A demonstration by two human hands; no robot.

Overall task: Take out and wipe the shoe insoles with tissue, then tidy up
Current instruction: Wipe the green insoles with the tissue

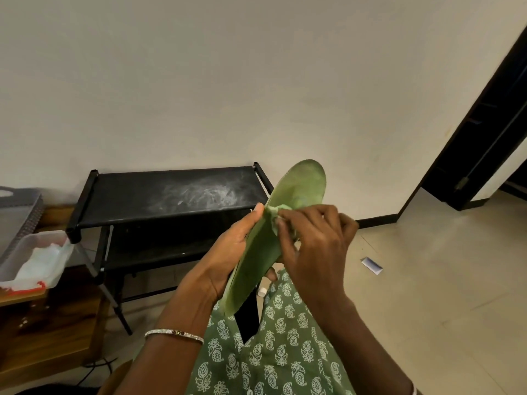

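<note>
- Nearest me, a green patterned garment [285, 352] covers the lap, and a bangle [174, 334] circles the left wrist.
- My left hand [228, 252] grips the green insole [296, 189] from its left edge. The insole is held in the air and tilted, with one end pointing up and far and the other down toward the lap.
- My right hand [313, 246] pinches a crumpled tissue [278, 210] and presses it on the insole's middle, just beside the left thumb.
- Beyond the hands, a black shoe rack [171, 195] stands against the wall, with whitish smears on its top shelf.
- At far left, a clear tray [17, 269] holding white tissue sits on a wooden worktop [22, 297].
- At right, a paper slip [372, 265] lies on the floor.
</note>
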